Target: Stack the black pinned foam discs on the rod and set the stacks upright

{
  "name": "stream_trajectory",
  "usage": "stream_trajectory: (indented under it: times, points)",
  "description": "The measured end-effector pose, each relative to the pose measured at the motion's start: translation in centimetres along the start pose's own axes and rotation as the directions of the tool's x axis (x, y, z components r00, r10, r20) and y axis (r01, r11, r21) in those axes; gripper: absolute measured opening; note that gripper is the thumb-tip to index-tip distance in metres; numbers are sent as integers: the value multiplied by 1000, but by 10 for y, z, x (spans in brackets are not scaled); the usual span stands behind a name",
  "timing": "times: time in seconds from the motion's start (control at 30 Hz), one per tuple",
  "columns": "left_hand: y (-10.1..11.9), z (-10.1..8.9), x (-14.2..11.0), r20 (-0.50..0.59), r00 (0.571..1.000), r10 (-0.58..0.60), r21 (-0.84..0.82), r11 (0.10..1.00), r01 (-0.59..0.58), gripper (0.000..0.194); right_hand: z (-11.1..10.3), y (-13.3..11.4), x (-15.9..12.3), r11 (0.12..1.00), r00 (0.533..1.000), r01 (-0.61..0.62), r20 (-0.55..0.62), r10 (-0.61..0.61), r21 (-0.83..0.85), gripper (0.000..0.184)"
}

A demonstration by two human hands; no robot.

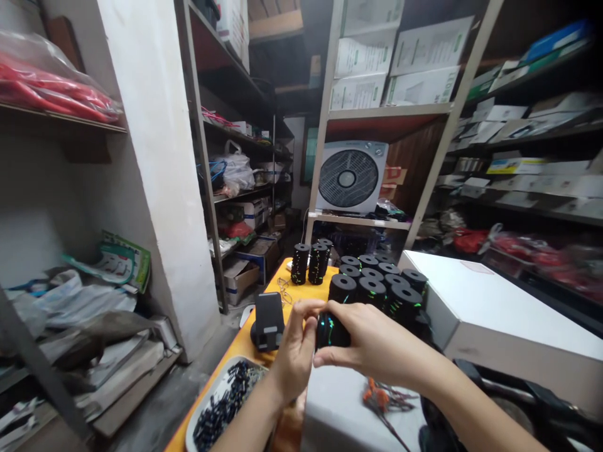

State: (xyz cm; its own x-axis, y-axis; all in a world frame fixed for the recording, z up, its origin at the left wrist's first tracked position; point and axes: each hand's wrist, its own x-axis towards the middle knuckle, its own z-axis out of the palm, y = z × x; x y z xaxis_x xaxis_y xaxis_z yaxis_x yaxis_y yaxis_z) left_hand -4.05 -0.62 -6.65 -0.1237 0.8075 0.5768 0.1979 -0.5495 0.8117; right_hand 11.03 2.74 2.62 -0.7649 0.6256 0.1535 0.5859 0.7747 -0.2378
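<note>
Between my hands is a short black cylinder (333, 331) with shiny green and blue flecks on its side. My left hand (298, 344) has its fingers and thumb closed at the left end of this cylinder. Curled over the top and right side, my right hand (360, 331) grips it, with the thumb below. The palms and fingers hide much of its surface. Just beyond stand several similar black cylinders (343, 285) with center holes and coloured flecks, packed in rows. Two more black cylinders (300, 265) stand farther back at the left, with another partly behind them.
A white tray (201, 400) of small black cylindrical parts lies at lower left on the yellow tabletop (249, 336). Nearby stands a black stand-like device (269, 317). An orange tool with dark strands (377, 395) lies on a pale surface. A large white box (499, 301) is at right.
</note>
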Motion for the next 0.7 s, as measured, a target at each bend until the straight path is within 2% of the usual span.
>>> stream_trajectory:
  times: [0.07, 0.17, 0.3, 0.37, 0.47, 0.57, 0.7]
  points:
    - [0, -3, -4, 25, 999, 21, 1, 1000, -21, 24, -3, -2, -1, 1000, 1000, 5, 4, -5, -14, 63]
    - [4, -9, 1, 37, 999, -12, 7, 1000, 12, 26, -14, -2, -9, 999, 1000, -13, -1, 13, -50, 63]
    - [7, -4, 15, 12, 996, -87, 40, 995, 87, 23, -27, 14, -30, 983, 991, -135, -38, 131, -126, 59]
    - [6, 2, 16, -6, 996, -91, 49, 995, 91, 23, -27, 24, -40, 969, 983, -185, -39, 181, -164, 59]
    - [3, 3, 9, -36, 999, -15, 59, 998, 17, 24, -19, 33, -49, 953, 976, -216, -52, 209, -213, 56]
    - [0, -5, 3, 8, 997, 72, 91, 993, -73, 23, -13, 34, -49, 944, 974, -224, -81, 210, -244, 47]
    - [-4, -12, 8, 45, 998, 54, 156, 986, -61, 27, -12, 33, -48, 939, 975, -219, -101, 199, -266, 38]
